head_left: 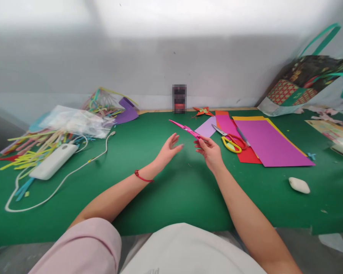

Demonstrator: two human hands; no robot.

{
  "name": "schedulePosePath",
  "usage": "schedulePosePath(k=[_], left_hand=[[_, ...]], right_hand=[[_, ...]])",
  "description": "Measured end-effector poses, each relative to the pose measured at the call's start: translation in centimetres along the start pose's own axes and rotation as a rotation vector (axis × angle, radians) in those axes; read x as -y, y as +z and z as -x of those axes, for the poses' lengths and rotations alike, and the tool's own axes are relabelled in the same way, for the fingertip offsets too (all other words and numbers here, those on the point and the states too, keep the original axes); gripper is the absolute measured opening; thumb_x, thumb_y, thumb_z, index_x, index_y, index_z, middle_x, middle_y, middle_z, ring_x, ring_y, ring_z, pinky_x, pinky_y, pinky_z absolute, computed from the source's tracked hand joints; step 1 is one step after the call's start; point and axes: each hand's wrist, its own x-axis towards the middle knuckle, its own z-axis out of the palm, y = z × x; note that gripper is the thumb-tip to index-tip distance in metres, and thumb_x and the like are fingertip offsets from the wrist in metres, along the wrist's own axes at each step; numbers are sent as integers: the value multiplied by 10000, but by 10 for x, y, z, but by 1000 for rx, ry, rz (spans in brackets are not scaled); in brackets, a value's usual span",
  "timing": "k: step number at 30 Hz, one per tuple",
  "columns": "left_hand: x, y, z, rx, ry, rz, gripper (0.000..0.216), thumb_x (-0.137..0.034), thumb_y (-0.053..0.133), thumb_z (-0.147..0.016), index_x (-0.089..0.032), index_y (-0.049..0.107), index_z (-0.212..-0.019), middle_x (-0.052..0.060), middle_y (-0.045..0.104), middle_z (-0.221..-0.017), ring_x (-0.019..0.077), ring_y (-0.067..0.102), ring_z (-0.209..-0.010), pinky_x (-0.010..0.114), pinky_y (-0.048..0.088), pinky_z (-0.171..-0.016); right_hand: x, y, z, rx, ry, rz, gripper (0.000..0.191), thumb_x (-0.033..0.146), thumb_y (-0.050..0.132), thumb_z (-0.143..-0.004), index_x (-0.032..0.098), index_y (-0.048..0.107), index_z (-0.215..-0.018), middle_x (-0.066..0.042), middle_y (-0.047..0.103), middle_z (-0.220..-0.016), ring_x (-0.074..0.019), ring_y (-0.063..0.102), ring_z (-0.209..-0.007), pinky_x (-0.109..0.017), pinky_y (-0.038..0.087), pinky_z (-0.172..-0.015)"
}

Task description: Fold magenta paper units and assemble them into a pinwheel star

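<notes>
My right hand [210, 151] pinches one end of a narrow pink folded paper [183, 127], which points up and to the left above the green tabletop. My left hand [167, 149] is held just left of it, with fingers apart and nothing in them; a red cord bracelet circles that wrist. Just beyond my right hand lie a lilac paper [206, 127] and scissors [231, 139] with yellow and red handles, resting over coloured paper strips. An orange and green folded paper star [202, 111] sits near the wall.
Purple and yellow sheets [277, 142] lie stacked at right, with a white rounded case [299, 185] nearer me. A patterned bag [297, 85] leans on the wall. Left, a white power bank [54, 161] with a looping cable [71, 174] lies by many paper strips [25, 152].
</notes>
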Motion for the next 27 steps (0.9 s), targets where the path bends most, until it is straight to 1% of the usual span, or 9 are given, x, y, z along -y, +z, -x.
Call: schedulePosePath(k=[3,6,8,11,15,17,21,23,27], left_hand=[[-4,5,6,204,-25,121,711,-349,778,-610,-209,495,-1247,130,441,-1392,295,417,-1281,394,412,-996],[-9,6,10,273,-16,256,658,-543,724,-620,-208,562,-1163,115,517,-1324,300,468,-1238,403,457,-959],[-11,5,9,246,-20,310,590,-592,662,-664,-197,598,-1096,109,592,-1226,283,523,-1181,411,486,-928],[-11,2,6,151,-70,309,423,-493,688,-689,-162,639,-946,91,672,-1030,232,615,-1016,390,515,-887],[-7,1,3,61,-137,254,356,-396,770,-593,-123,633,-777,68,684,-820,178,642,-792,355,534,-793],[-6,1,2,58,-139,224,360,-395,767,-591,-116,635,-777,70,680,-800,172,638,-770,348,531,-767],[-7,1,4,57,-111,162,372,-395,758,-602,-109,646,-812,67,678,-793,157,629,-743,333,527,-749],[-8,1,5,53,-96,115,366,-398,748,-617,-104,645,-808,57,668,-761,149,620,-717,331,531,-735],[-6,1,6,53,-48,4,327,-407,718,-654,-102,611,-703,31,628,-678,143,602,-668,344,544,-705]], right_hand=[[0,3,2,-19,-120,75,411,433,768,-581,218,651,-912,-19,692,-835,-139,644,-670,-298,572,-606],[-2,8,6,10,-194,137,375,419,765,-590,222,653,-889,-15,686,-847,-142,629,-642,-326,581,-599],[-2,10,9,28,-226,146,355,415,764,-596,228,655,-876,-12,683,-851,-143,626,-648,-327,583,-596],[-1,9,11,91,-230,179,337,438,746,-625,230,655,-874,-16,681,-846,-161,638,-712,-322,583,-604],[4,4,9,154,-92,160,459,608,644,-658,229,611,-916,-7,660,-716,-175,646,-676,-306,566,-529],[7,2,8,191,-5,137,490,631,644,-638,222,601,-904,-1,654,-691,-175,651,-648,-296,557,-504],[10,1,8,313,98,170,407,542,710,-621,194,646,-822,-8,669,-721,-167,666,-668,-269,555,-522],[10,1,9,327,120,176,386,518,724,-616,188,657,-805,-9,674,-711,-163,669,-653,-264,553,-518],[6,1,8,311,134,205,367,494,745,-595,180,646,-759,-14,677,-672,-177,675,-618,-253,528,-461]])
